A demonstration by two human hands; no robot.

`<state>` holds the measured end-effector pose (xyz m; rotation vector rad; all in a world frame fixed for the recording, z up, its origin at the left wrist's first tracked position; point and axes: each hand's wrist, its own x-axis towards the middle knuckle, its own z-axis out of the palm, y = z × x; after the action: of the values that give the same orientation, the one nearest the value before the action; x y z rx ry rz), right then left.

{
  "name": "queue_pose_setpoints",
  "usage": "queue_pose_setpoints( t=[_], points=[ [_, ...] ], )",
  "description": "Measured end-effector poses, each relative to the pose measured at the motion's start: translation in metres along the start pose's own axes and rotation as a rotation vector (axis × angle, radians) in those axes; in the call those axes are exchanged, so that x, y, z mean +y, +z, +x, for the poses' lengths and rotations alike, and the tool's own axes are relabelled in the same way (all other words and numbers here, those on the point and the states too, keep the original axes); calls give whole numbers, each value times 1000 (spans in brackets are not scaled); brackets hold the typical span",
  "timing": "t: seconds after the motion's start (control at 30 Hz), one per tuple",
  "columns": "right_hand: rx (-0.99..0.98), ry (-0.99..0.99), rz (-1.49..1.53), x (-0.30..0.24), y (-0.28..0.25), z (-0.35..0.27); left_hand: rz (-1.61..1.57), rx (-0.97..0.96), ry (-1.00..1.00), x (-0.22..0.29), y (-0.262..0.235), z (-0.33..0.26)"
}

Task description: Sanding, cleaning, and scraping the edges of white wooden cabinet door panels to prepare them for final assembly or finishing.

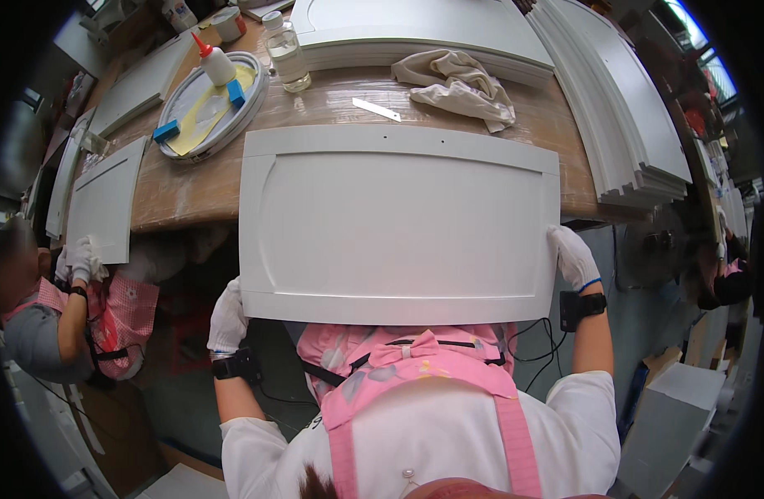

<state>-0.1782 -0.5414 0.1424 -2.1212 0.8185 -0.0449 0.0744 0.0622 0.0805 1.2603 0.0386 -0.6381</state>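
Note:
A white cabinet door panel (398,220) with a raised frame lies in front of me, its far part over the table and its near edge at my apron. My left hand (229,320), in a white glove, grips the panel's near left edge. On the opposite side, my right hand (575,258), also gloved, grips the right edge a little farther up. The fingers of both hands are partly hidden behind the panel. Just beyond its far edge lie a thin white strip (377,109) and a crumpled off-white cloth (461,86).
Stacked white panels stand at the back (423,29) and right (619,100) of the brown table (182,195). A round white lid (178,104) carries a red-tipped glue bottle (215,63) and blue blocks (236,94). A clear bottle (288,58) is beside it. At left, a co-worker (57,316) handles another panel.

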Motion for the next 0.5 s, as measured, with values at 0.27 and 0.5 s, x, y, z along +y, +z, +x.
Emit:
queue_pose_setpoints(
  t=[0.27,0.5],
  points=[
    [95,237,721,4,6,-3,367,200,89,23,33,2],
    [326,-310,831,-59,-55,-6,131,96,547,67,40,13]
  ],
)
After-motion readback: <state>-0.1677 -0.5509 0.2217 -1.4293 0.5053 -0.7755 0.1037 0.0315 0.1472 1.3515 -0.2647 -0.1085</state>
